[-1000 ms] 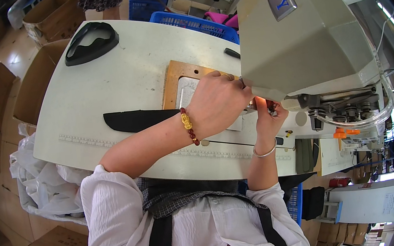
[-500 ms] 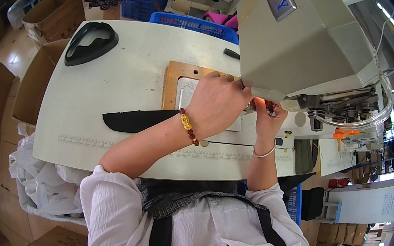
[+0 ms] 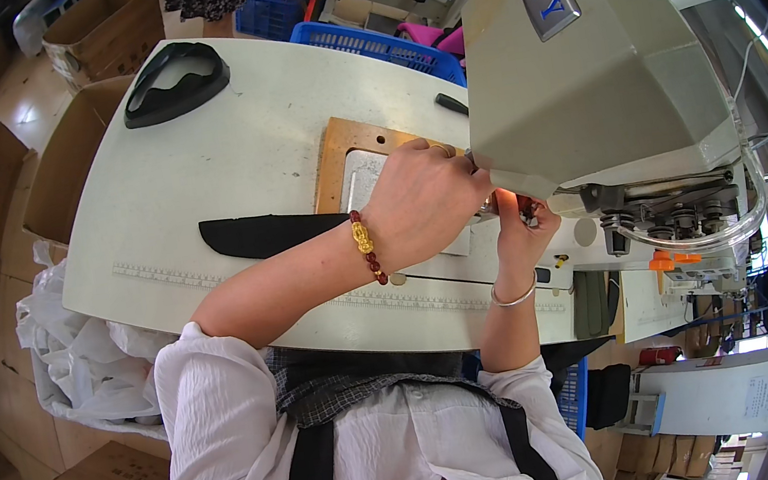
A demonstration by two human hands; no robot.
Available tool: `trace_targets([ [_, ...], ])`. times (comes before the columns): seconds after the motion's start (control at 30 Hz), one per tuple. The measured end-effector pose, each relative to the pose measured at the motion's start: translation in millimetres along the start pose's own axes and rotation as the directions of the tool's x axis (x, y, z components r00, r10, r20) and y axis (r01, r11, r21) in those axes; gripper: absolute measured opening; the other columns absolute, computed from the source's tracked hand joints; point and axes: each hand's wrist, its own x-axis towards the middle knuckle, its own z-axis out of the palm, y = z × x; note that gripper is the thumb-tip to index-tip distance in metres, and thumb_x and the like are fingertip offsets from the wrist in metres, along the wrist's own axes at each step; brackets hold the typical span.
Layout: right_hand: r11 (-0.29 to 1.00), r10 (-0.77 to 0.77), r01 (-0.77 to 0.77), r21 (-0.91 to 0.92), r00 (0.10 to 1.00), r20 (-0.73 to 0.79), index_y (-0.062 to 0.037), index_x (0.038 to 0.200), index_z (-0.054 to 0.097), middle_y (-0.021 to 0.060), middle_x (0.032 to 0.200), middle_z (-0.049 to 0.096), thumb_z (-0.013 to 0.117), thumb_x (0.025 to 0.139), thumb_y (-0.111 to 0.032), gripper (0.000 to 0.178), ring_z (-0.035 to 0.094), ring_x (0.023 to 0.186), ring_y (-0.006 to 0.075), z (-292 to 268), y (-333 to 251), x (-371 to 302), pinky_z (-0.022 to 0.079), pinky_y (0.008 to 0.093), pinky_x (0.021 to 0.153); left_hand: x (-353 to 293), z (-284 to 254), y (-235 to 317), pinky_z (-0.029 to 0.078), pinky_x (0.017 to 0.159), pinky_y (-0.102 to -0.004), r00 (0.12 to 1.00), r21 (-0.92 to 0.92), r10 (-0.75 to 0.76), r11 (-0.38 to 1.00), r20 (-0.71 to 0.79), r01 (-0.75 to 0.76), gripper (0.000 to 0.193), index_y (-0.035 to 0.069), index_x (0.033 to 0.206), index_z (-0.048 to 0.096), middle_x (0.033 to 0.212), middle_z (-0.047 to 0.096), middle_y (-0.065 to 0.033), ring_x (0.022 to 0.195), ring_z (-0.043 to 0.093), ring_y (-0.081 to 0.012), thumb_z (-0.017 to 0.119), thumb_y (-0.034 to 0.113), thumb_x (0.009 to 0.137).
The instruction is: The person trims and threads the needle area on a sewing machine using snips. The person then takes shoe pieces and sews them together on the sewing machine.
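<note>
My left hand (image 3: 427, 199) is closed at the sewing machine (image 3: 585, 64), its fingers curled under the edge of the beige head. What those fingers hold is hidden behind the knuckles. Close beside it, my right hand (image 3: 525, 232) has its fingers bent together in a pinch by the lit needle area. Whatever lies between them is too small and covered to name. A long black flat piece (image 3: 270, 235) lies on the white table (image 3: 226, 164) and passes beneath my left wrist. Just beyond the left hand sits a tan board (image 3: 331, 164) with a metal plate (image 3: 359, 177).
A black curved frame-like piece (image 3: 175, 81) rests at the table's far left. Printed rulers (image 3: 168, 273) run along the near edge. Blue crates (image 3: 376, 45) stand behind the table, cardboard boxes (image 3: 105, 34) on the floor, and a plastic-lined bin (image 3: 90, 345) at left.
Both of my hands stay in the same place at the machine. At the back, another person's hand has gone out of view.
</note>
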Motion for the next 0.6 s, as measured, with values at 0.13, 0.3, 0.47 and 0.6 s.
trace_targets([
  [0.13,1.0,-0.005,0.005,-0.015,1.0,0.001,0.0017,0.095,0.07,0.0025,0.087,0.071,0.077,0.086,-0.004,0.013,0.062,0.079,0.0089,-0.3,1.0,1.0,0.05,0.0231,0.073,0.2,0.1,-0.6,0.052,0.067,-0.0373,1.0,0.011,0.012,1.0,0.004,-0.012,0.008,0.005,0.082,0.068,0.075,0.068,-0.0084,0.071,0.071,-0.0243,0.066,0.012,0.078],
  [0.3,1.0,-0.005,0.006,-0.028,1.0,0.004,0.0017,0.095,0.07,0.0021,0.088,0.071,0.078,0.085,-0.005,0.015,0.062,0.08,0.0091,-2.6,3.4,0.4,0.05,0.023,0.073,0.4,-0.9,0.1,0.053,0.068,-0.0375,1.0,0.016,0.01,1.0,0.006,-0.01,0.009,0.005,0.083,0.068,0.076,0.069,-0.0086,0.071,0.071,-0.0243,0.066,0.012,0.078],
  [0.47,0.998,-0.024,0.024,-0.051,1.0,0.001,0.0015,0.097,0.07,0.0035,0.091,0.071,0.078,0.085,-0.003,0.015,0.063,0.083,0.0098,-3.5,7.6,-0.9,0.051,0.0239,0.075,0.0,-0.9,0.3,0.053,0.069,-0.038,1.0,0.0,0.008,1.0,0.006,-0.008,0.01,0.005,0.084,0.068,0.077,0.069,-0.009,0.073,0.071,-0.0244,0.067,0.013,0.079],
  [0.6,0.999,0.001,-0.001,0.032,1.0,-0.007,0.0015,0.1,0.068,0.0048,0.093,0.071,0.076,0.085,0.002,0.017,0.065,0.085,0.0113,-2.3,8.9,-1.7,0.052,0.0246,0.076,-0.5,-0.1,-0.1,0.053,0.069,-0.0382,1.0,-0.016,0.009,1.0,-0.025,-0.009,0.01,0.004,0.084,0.068,0.077,0.069,-0.0094,0.074,0.071,-0.0245,0.066,0.012,0.078],
])
